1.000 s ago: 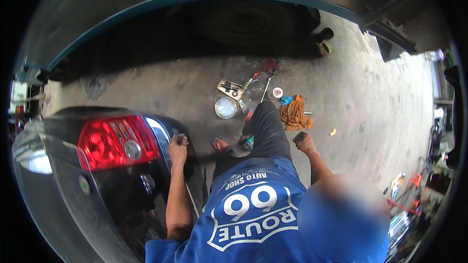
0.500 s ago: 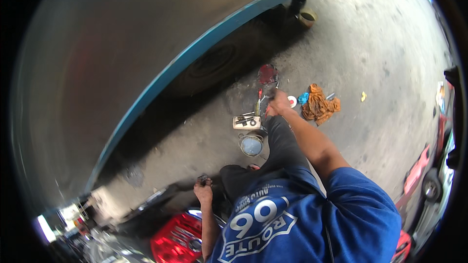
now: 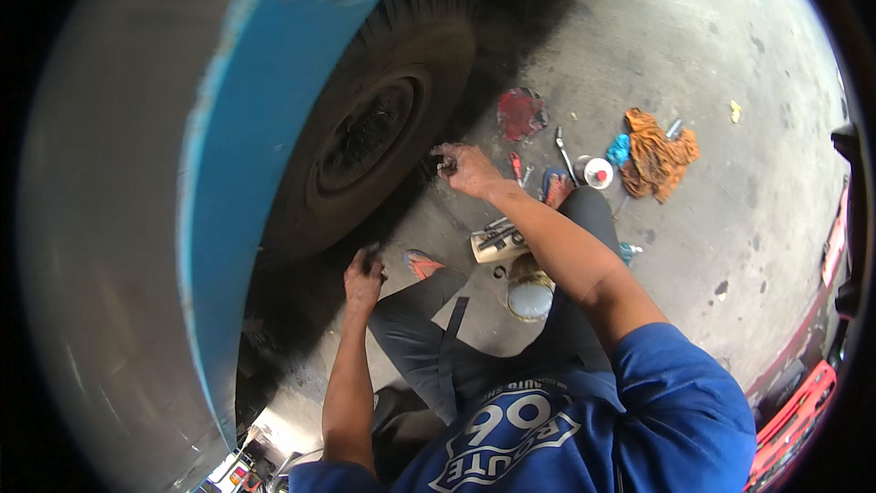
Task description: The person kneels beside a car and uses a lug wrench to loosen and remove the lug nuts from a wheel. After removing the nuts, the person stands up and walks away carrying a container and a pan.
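Right hand at tyre edge, fingers curled together near tread on small dark object; cannot tell what. Left hand lower, pressed to floor at tyre base, fingers bent; cannot tell if gripping anything. Tyre directly ahead of both hands, under blue body panel. On floor right of right hand: one orange rag, one white cup, one ratchet, one red patch. One round tin by knee.

My right hand left the tools and reached the black tyre; my left hand moved, seemingly, against its lower edge.
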Motion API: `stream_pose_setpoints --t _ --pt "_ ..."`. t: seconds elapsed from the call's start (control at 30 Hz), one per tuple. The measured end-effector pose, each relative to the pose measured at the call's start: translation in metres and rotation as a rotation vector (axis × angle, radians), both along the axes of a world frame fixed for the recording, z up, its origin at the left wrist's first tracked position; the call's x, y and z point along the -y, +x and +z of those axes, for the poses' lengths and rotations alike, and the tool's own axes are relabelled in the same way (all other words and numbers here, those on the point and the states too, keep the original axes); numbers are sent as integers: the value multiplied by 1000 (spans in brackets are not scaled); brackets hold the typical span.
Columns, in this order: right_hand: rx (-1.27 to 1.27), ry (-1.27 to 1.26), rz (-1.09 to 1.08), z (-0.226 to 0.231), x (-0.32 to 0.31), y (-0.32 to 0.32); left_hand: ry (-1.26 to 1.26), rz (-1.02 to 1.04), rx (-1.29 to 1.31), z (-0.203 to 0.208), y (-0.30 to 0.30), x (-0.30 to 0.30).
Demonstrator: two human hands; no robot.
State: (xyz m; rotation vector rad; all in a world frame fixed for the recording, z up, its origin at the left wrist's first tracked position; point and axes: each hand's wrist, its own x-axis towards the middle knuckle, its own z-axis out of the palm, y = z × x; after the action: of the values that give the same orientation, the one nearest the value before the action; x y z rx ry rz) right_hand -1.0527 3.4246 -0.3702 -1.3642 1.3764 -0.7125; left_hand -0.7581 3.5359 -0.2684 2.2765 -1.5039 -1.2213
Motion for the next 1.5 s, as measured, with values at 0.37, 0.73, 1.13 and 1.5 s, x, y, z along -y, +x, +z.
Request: stream_pose_setpoints --t 0.37,0.73,1.13,1.5 --pt "-144 -475 210 -98 99 57 -525 -314 -24 -181 -57 152" --pt "-424 -705 182 -107 102 55 -604 -229 254 -153 -66 117" --pt "-147 -735 -177 -92 97 98 -390 507 -876 -101 -51 -7" --pt "-140 -726 -283 -116 102 110 -532 423 -712 -84 -29 62"
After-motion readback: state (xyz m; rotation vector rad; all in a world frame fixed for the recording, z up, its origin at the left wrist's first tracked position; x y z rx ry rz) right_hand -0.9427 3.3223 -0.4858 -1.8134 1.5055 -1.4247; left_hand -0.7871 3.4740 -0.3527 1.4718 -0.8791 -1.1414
